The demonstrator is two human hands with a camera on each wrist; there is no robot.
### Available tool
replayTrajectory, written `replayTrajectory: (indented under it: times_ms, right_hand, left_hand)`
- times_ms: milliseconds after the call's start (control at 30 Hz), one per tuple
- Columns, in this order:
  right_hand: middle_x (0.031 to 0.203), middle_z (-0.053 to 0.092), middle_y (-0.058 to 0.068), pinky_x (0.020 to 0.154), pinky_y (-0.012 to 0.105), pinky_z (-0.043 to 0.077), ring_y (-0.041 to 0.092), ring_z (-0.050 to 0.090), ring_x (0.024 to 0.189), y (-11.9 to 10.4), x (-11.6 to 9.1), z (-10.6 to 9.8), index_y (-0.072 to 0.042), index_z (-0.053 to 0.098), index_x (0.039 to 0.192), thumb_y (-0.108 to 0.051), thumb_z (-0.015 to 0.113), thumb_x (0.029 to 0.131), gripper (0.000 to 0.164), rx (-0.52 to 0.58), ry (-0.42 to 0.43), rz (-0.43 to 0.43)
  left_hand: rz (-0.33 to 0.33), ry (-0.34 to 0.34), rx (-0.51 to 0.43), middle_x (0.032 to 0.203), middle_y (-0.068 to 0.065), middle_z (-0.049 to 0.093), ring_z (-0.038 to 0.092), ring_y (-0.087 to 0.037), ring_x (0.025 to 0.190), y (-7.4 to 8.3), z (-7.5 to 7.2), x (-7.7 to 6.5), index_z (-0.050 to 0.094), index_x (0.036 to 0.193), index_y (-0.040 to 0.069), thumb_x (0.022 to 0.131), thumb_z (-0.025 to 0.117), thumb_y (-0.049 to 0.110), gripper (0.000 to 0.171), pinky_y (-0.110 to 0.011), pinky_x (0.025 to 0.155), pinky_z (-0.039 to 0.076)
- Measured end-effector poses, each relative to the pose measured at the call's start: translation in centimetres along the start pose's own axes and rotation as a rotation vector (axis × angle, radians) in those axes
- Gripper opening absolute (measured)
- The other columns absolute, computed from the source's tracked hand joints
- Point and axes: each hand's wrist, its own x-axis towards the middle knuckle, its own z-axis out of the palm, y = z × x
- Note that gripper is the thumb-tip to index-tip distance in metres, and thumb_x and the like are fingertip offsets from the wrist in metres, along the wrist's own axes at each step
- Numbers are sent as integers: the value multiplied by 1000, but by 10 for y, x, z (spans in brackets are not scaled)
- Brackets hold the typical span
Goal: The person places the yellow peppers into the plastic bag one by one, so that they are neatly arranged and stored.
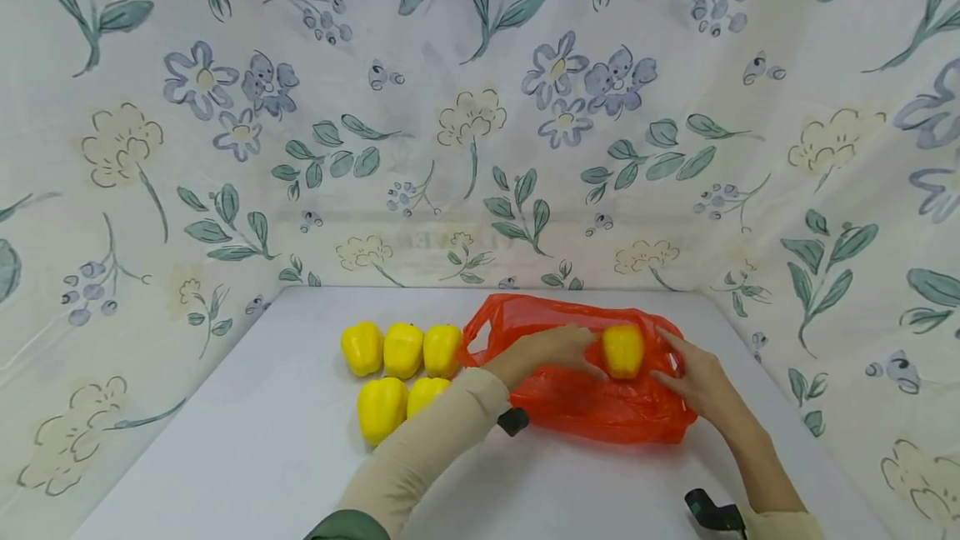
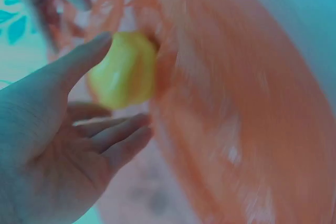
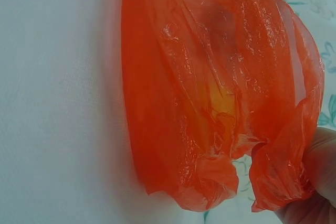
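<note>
A yellow bell pepper (image 1: 622, 351) sits within the mouth of a red plastic bag (image 1: 600, 415); in the right wrist view its yellow shows through the plastic (image 3: 223, 103). My left hand (image 1: 558, 350) reaches over the bag from the left. In the left wrist view the left hand (image 2: 68, 135) has thumb and fingers spread apart around the near side of the pepper (image 2: 123, 72), not curled on it. On the bag's right side, my right hand (image 1: 701, 377) pinches the edge by a handle; its thumb (image 3: 321, 158) shows against the bunched plastic.
Several more yellow bell peppers (image 1: 382, 411) stand in two rows on the white table (image 1: 247, 432), left of the bag; my left forearm partly covers one. A floral-print sheet (image 1: 480, 148) hangs behind the table and along both sides.
</note>
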Motion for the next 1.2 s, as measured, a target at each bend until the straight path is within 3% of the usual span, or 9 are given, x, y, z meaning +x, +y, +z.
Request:
replayTrajectory:
  times_ms: [67,167,267,400,567,733,933,1200]
  right_hand:
    - [127,58,30,78,47,60,38,59,100,0,0,1,-1,39,147,-13,75,85,73,-5,6,1]
    - [127,58,29,81,48,59,38,59,101,1,0,2,-1,40,147,-12,76,84,73,-6,12,-6]
    - [132,56,30,85,51,57,40,58,106,2,0,2,0,39,147,-12,76,84,73,-8,10,-13]
    - [130,57,30,84,51,58,38,58,102,2,-1,2,0,40,146,-12,76,84,73,-17,22,-19]
    - [127,59,29,83,49,59,35,58,98,0,-3,4,1,41,145,-12,76,84,71,-16,41,-24]
    - [134,55,30,86,52,56,45,56,114,-2,-2,5,-1,40,147,-12,75,85,72,-4,33,-16]
    - [134,55,29,85,51,57,41,58,108,0,-1,5,-1,40,147,-13,75,85,72,-13,30,-15]
    - [132,56,29,82,49,59,40,58,106,1,-1,2,-2,39,147,-13,75,85,73,3,21,-16]
  left_hand:
    - [27,-42,84,145,6,53,42,-18,137,-5,-10,-17,48,145,24,85,68,56,71,-42,111,43]
    - [69,-79,135,145,3,53,44,-18,136,-17,-23,-43,47,146,24,85,66,59,73,-40,108,46]
    - [135,-71,141,142,4,56,50,-15,129,-32,-31,-73,47,146,25,86,65,59,72,-35,102,50]
    - [175,-34,116,142,7,55,50,-15,131,-52,-39,-113,47,146,26,87,64,57,69,-33,102,51]
    - [145,61,-6,139,7,58,55,-17,125,-78,-44,-157,51,142,26,88,66,53,63,-35,98,52]
    - [105,173,-142,138,1,60,57,-24,123,-110,-42,-192,53,141,23,89,67,50,60,-46,99,52]
    - [7,263,-147,142,-3,56,51,-30,131,-139,-34,-227,52,141,22,85,69,54,67,-58,105,44]
    - [-42,336,-179,147,-7,51,50,-37,131,-160,-23,-263,50,142,19,80,78,43,72,-63,103,43]
